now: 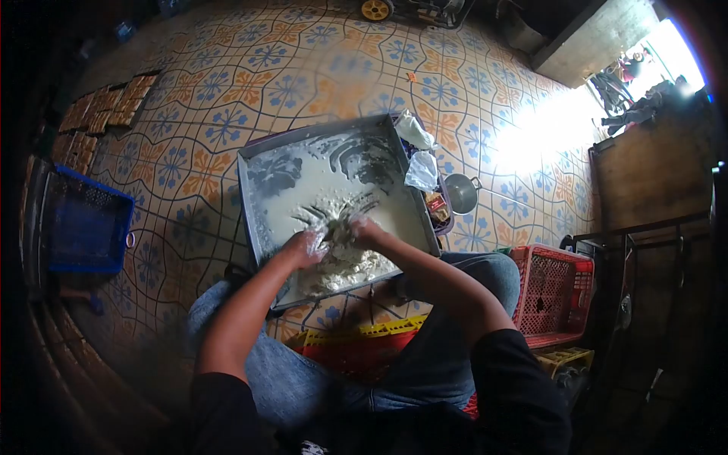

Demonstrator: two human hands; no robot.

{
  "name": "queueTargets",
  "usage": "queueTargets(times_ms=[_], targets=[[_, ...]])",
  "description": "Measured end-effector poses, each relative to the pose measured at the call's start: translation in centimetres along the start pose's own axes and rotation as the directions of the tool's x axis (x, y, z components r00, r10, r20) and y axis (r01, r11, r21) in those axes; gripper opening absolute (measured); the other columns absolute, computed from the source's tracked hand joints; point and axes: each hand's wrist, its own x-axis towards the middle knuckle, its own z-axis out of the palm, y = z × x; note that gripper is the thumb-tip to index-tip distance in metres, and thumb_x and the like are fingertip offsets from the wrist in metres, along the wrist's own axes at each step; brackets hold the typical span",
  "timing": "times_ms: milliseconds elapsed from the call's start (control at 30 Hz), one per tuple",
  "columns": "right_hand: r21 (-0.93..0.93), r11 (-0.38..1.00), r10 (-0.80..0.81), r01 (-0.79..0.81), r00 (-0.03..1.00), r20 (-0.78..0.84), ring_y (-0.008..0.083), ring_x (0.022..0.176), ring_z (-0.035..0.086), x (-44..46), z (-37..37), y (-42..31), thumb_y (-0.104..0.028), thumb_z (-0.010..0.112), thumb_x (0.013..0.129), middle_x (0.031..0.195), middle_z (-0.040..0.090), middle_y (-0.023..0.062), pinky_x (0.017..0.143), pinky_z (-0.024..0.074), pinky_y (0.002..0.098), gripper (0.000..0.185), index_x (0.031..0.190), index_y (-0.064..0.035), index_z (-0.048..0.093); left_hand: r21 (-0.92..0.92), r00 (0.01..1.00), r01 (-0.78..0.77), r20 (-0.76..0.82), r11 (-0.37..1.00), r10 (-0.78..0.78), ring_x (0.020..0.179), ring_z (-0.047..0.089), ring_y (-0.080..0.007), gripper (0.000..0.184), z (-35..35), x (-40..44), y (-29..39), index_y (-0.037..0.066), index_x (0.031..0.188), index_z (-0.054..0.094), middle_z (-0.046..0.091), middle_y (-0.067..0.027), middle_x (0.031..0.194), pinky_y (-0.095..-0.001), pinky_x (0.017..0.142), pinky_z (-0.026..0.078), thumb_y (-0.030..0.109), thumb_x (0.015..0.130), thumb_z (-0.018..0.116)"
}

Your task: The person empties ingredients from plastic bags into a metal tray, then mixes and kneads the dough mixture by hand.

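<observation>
Person seated low, in blue jeans (pixel 299 379), knees wide; a red-and-yellow crate (pixel 360 347) between the legs. Near right, a red crate (pixel 557 296) stands beside the right knee, a smaller yellow crate (pixel 565 359) just nearer. Ahead of the person, a broad grey metal tray (pixel 248 205) carries the white mixture (pixel 349 269): crumbly clumps heaped toward the near side, a paler smooth layer beyond, finger-like streaks at the middle. Left hand (pixel 308 248) and right hand (pixel 365 230) are both down in it near the tray's centre, close together, left one coated white. Fingers blurred and partly buried; cannot tell whether they are spread or pinching the stuff. Well to the left, a blue crate (pixel 87 220) on the patterned tile floor (pixel 227 125). Along the tray's right side: a small red-and-brown packet (pixel 437 205), a round metal pan (pixel 461 194), then a white plastic bag (pixel 422 171). Farther left, brown slatted pieces (pixel 110 105) lie in rows. At the far edge, a yellow-hubbed wheel (pixel 376 9).
</observation>
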Motion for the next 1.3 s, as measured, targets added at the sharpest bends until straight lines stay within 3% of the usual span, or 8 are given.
queueTargets(times_ms=[200,467,600,800,833,900,1100,1300], targets=[[-0.101,0.956,0.294,-0.276,0.906,0.305,0.0338,0.076,0.062,3.5,-7.1,-2.4,-0.033,0.059,0.077,0.081,0.064,0.0164,0.069,0.0513,0.0418,0.025,0.080,-0.0088,0.066,-0.082,0.996,0.012,-0.085,0.997,-0.019,0.098,0.060,-0.0342,0.042,-1.1,0.9,-0.5,0.009,0.109,0.064,0.064,-0.0174,0.104,-0.0407,0.089,0.048,0.033,0.074,0.064],[-0.398,0.907,0.076,-0.136,0.984,-0.163,0.0353,0.089,0.060,6.2,-5.4,-0.2,-0.041,0.056,0.083,0.088,0.064,0.0176,0.077,0.0497,0.0433,0.036,0.086,-0.0067,0.065,-0.012,0.948,0.077,-0.308,0.997,-0.077,0.129,0.040,-0.0348,0.057,-1.3,2.1,-2.5,0.005,0.133,0.047,0.043,-0.0208,0.138,-0.0369,0.109,0.030,0.031,0.084,0.058],[-0.102,0.982,0.176,-0.157,0.961,0.214,0.0333,0.086,0.060,6.0,-2.3,-2.7,-0.033,0.062,0.081,0.089,0.063,0.0162,0.077,0.0496,0.0403,0.028,0.090,-0.0066,0.067,0.039,0.982,0.189,-0.022,0.981,-0.189,0.119,0.049,-0.0368,0.056,0.3,1.5,-3.2,0.002,0.123,0.054,0.051,-0.0227,0.128,-0.0398,0.103,0.038,0.038,0.081,0.056],[0.406,0.909,-0.152,0.090,0.981,0.124,0.0306,0.070,0.059,2.4,-3.1,0.7,-0.020,0.070,0.072,0.076,0.061,0.0148,0.061,0.0499,0.0361,0.016,0.080,-0.0063,0.067,-0.158,1.000,0.024,-0.006,0.987,-0.025,0.093,0.063,-0.0349,0.038,-1.4,0.7,-0.3,0.006,0.095,0.067,0.066,-0.0173,0.099,-0.0414,0.082,0.051,0.038,0.074,0.065],[-0.085,0.989,0.144,-0.120,0.917,0.373,0.0308,0.071,0.061,4.3,-7.6,-2.6,-0.025,0.067,0.076,0.078,0.063,0.0159,0.061,0.0510,0.0363,0.019,0.077,-0.0067,0.067,-0.130,0.995,-0.029,-0.100,0.991,0.016,0.095,0.062,-0.0353,0.037,-0.8,1.1,-1.0,0.007,0.096,0.067,0.066,-0.0173,0.102,-0.0414,0.084,0.050,0.036,0.074,0.065],[-0.310,0.896,0.395,-0.317,0.888,0.233,0.0309,0.075,0.062,5.0,-9.0,-2.3,-0.033,0.062,0.078,0.081,0.064,0.0157,0.069,0.0507,0.0408,0.028,0.077,-0.0058,0.066,-0.053,0.954,-0.132,-0.278,0.990,0.112,0.101,0.060,-0.0362,0.035,0.7,2.4,-3.2,0.007,0.099,0.067,0.064,-0.0173,0.108,-0.0416,0.089,0.049,0.033,0.075,0.066],[-0.530,0.818,0.152,-0.222,0.973,-0.173,0.0353,0.087,0.062,5.1,-6.4,-0.1,-0.036,0.063,0.075,0.086,0.064,0.0178,0.081,0.0474,0.0464,0.033,0.081,-0.0043,0.067,-0.139,0.968,0.185,-0.144,0.973,-0.204,0.132,0.036,-0.0334,0.062,-1.6,2.2,-2.2,0.002,0.135,0.043,0.040,-0.0199,0.142,-0.0380,0.111,0.027,0.035,0.085,0.058],[0.151,0.973,0.132,-0.173,0.959,0.250,0.0318,0.074,0.060,3.0,-2.6,-3.1,-0.019,0.064,0.073,0.077,0.063,0.0155,0.071,0.0497,0.0405,0.015,0.079,-0.0057,0.066,-0.010,1.000,0.009,0.024,1.000,-0.008,0.113,0.055,-0.0335,0.063,2.0,1.5,-3.6,0.009,0.124,0.054,0.057,-0.0186,0.121,-0.0403,0.097,0.044,0.040,0.070,0.066]])
